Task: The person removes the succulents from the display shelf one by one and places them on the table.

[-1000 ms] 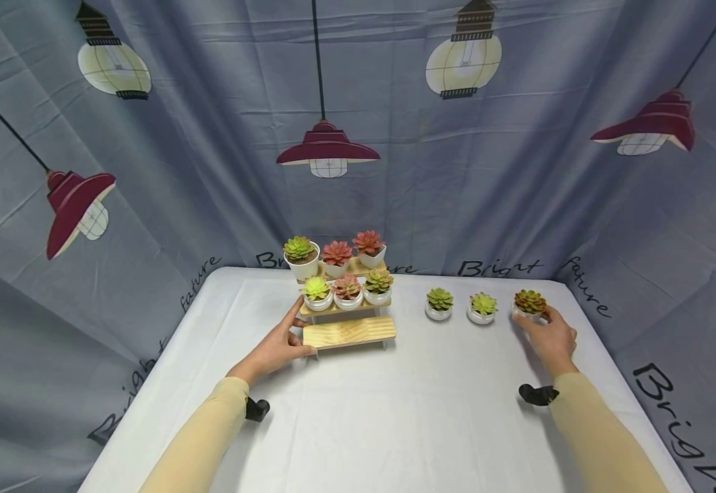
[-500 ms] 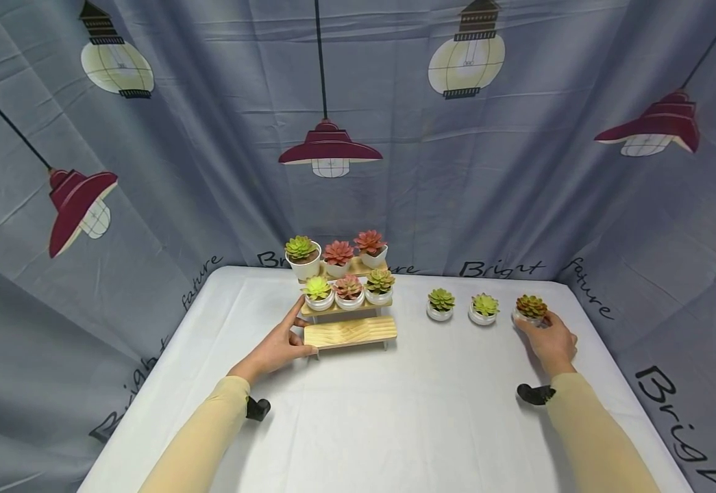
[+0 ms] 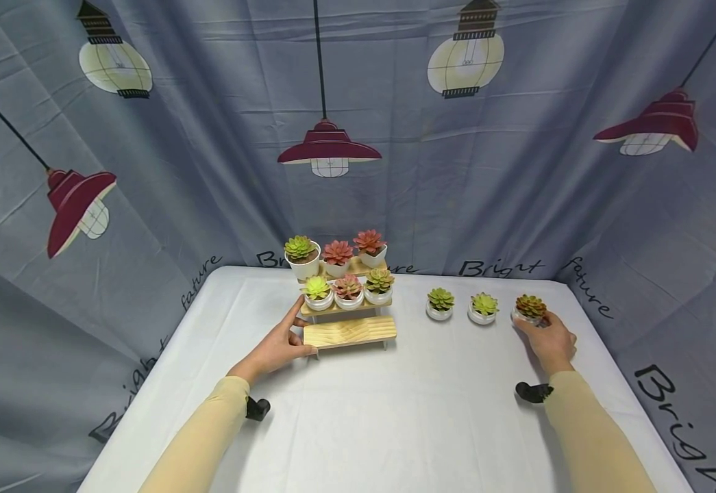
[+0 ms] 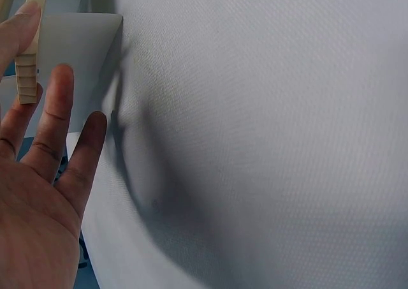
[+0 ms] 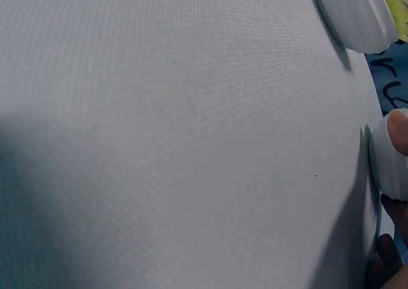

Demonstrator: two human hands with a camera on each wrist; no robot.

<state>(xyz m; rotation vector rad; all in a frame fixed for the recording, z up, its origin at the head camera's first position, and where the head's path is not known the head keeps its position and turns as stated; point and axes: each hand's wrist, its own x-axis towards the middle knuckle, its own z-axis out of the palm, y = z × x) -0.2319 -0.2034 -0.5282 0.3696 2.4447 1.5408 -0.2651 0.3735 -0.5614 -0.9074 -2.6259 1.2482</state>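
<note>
My left hand (image 3: 277, 349) is at the left end of a three-step wooden display stand (image 3: 350, 333). In the left wrist view, the thumb (image 4: 25, 24) and a finger lie on either side of the bottom board's end (image 4: 27, 78); the other fingers are spread. Potted succulents fill the upper two steps, such as a yellow-green one (image 3: 317, 293). At the right, my right hand (image 3: 551, 342) holds the white pot of a reddish-green succulent (image 3: 530, 308). In the right wrist view, a thumb presses that white pot (image 5: 386, 164), which appears to be on the table.
Two green succulents in white pots stand between the stand and my right hand: a darker one (image 3: 440, 305) and a lighter one (image 3: 483, 308). A white cloth covers the table (image 3: 394, 424). Grey-blue curtains (image 3: 222, 171) with printed lamps hang behind and at both sides.
Both hands stay where they were; the right forearm shifts very slightly left. The stand and pots keep their places.
</note>
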